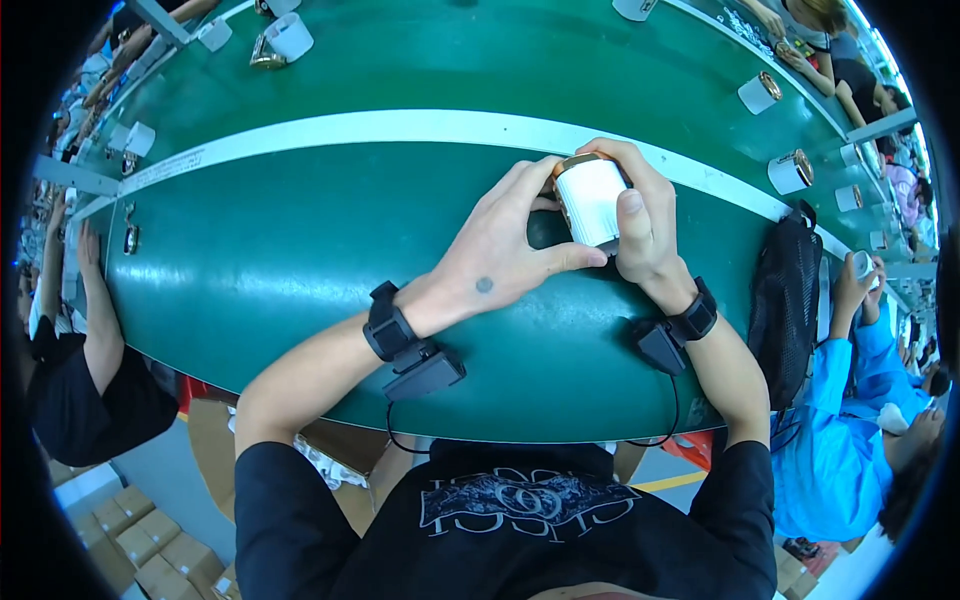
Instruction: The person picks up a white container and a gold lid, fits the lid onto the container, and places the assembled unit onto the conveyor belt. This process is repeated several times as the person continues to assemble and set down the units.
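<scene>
Between my two hands is a white ribbed cylinder with a gold-coloured rim (590, 203), raised over the green work surface (300, 230) near the white dividing strip. My left hand (505, 230) grips it from the left, thumb along its lower edge and fingers at the gold end. On the other side, my right hand (648, 215) wraps round it with the thumb pressed on the white wall. The cylinder leans slightly, gold end away from me. Its underside and the fingertips behind it are hidden. A black band with a small box is strapped on each wrist.
Beyond the white strip (420, 126) stand similar white-and-gold cylinders (760, 93) and a white cup (289, 37). A black mesh bag (787, 300) lies at the right edge. Co-workers sit on both sides, one in a blue garment (825, 440). A cardboard box (212, 450) stands below the table's edge.
</scene>
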A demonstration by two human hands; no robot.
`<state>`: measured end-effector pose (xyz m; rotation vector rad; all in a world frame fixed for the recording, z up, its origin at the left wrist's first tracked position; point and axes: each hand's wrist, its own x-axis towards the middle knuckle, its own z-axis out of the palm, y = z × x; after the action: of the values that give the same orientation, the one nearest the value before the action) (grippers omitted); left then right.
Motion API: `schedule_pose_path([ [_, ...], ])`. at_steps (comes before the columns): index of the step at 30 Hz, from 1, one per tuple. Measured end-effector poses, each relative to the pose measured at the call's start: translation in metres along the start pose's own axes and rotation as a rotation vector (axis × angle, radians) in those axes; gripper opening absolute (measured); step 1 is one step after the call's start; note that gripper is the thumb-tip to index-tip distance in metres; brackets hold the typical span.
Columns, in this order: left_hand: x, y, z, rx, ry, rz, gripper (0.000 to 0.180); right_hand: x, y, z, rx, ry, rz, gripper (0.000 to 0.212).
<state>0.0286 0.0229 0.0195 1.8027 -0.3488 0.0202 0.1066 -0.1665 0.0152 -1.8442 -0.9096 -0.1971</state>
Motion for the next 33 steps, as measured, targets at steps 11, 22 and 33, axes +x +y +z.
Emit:
schedule_pose_path([
  [11,0.021,-0.014,-0.016,0.122,0.095,0.148,0.084,0.01,0.0,-0.002,-0.082,-0.046,0.014,0.063],
  [22,0.102,-0.065,-0.137,1.142,0.555,0.219,0.064,0.007,0.009,0.004,-0.36,-0.139,0.101,0.044],
  [33,0.102,-0.099,-0.218,1.129,1.106,0.217,0.054,0.002,0.018,-0.001,-0.436,-0.149,0.027,0.035],
])
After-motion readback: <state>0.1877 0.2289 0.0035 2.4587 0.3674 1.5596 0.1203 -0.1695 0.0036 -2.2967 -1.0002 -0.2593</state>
